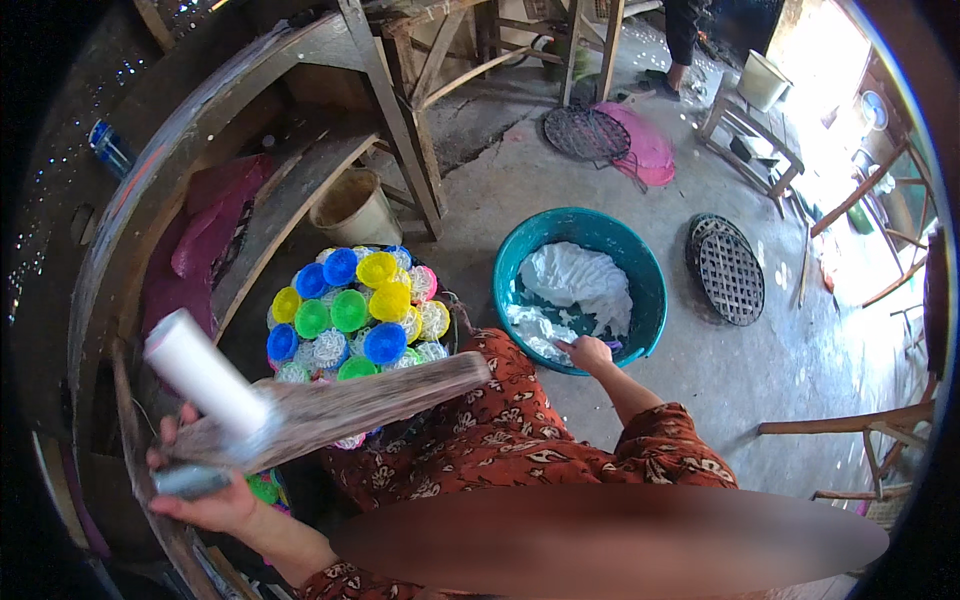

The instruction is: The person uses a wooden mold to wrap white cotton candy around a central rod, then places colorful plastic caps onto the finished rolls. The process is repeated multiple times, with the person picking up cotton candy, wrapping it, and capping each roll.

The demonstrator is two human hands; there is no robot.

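Note:
At the lower left, my left hand (225,505) is closed around a wooden tool (380,410), a long rough board with a white cylinder (205,375) standing up from it. Motion smears the tool, and a short grey cylinder (192,481) shows below it by my fingers. My right hand (588,352) reaches over the near rim of a teal basin (655,300) and touches the white dough-like mass (540,328) inside. Its fingertips are partly hidden. A larger white lump (575,275) lies farther back in the basin.
Beside my knees is a pile of small coloured cups (349,311), many with white lacy strands. A wooden bench (300,165) and a cream bucket (350,205) stand behind it. Woven trays (727,270) lie on the floor. Another person's leg (680,45) shows far off.

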